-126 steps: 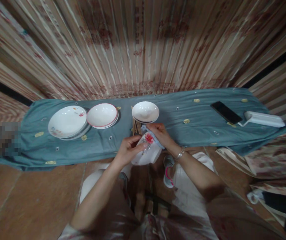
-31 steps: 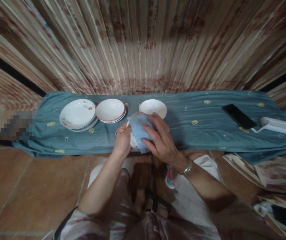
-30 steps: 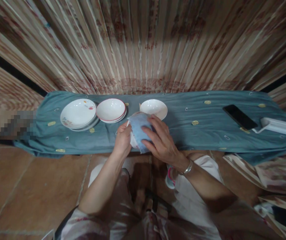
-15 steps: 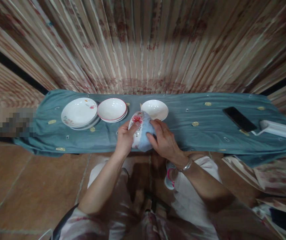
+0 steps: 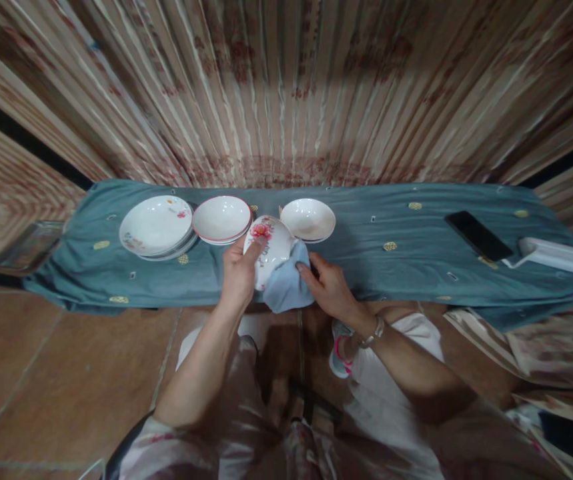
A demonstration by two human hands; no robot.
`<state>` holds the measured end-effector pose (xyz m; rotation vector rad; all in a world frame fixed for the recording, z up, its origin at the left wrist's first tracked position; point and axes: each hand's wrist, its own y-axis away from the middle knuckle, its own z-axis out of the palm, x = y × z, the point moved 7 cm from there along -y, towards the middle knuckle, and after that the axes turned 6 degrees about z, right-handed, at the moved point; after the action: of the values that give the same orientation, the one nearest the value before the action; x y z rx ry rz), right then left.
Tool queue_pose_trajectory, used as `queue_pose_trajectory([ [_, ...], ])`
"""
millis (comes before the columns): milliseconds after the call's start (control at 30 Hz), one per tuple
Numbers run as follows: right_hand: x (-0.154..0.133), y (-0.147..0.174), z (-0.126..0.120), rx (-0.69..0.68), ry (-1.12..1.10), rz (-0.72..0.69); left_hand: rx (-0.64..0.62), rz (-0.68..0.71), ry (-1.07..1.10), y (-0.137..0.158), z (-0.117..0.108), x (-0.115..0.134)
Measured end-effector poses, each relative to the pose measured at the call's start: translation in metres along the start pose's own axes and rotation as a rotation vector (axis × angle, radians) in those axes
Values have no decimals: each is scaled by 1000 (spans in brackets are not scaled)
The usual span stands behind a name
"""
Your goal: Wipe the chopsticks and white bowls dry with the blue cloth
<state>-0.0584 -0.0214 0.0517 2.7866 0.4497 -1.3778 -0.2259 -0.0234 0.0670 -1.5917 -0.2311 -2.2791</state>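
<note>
My left hand [image 5: 239,272] grips a white bowl [image 5: 275,241] with a red flower print, thumb pressed on its printed outer side. The bowl is tipped so its outside faces up towards me. In my right hand [image 5: 330,285] a light blue cloth [image 5: 289,281] is pinched; it drapes over the bowl's lower right side. Just beyond stands a white bowl [image 5: 309,219]. To its left is a small stack of red-rimmed bowls [image 5: 223,217], and farther left a stack of flower-patterned plates [image 5: 155,225].
A teal patterned cloth [image 5: 366,273] covers the narrow table. A black phone [image 5: 478,236] and a white device with a bent arm [image 5: 563,257] lie at the right. A pleated curtain [image 5: 286,93] hangs behind; a clear tray [image 5: 31,245] is at the far left.
The blue cloth has slid down and away from the bowl's face, now hanging from my right hand's fingers. My left hand and the bowl have shifted slightly left, showing more white surface.
</note>
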Motion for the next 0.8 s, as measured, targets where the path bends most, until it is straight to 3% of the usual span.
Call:
queue_pose_trajectory([
  [233, -4, 5, 9, -27, -20, -30, 17, 44, 27, -3, -4, 4],
  [533, -44, 31, 9, 130, 170, -543, -13, 27, 7, -4, -1, -1],
  [667, -47, 28, 5, 155, 318, -563, -42, 47, -22, -2, 0, -4],
  [800, -44, 21, -2, 158, 334, -488, -77, 61, -103, 1, 0, -6],
])
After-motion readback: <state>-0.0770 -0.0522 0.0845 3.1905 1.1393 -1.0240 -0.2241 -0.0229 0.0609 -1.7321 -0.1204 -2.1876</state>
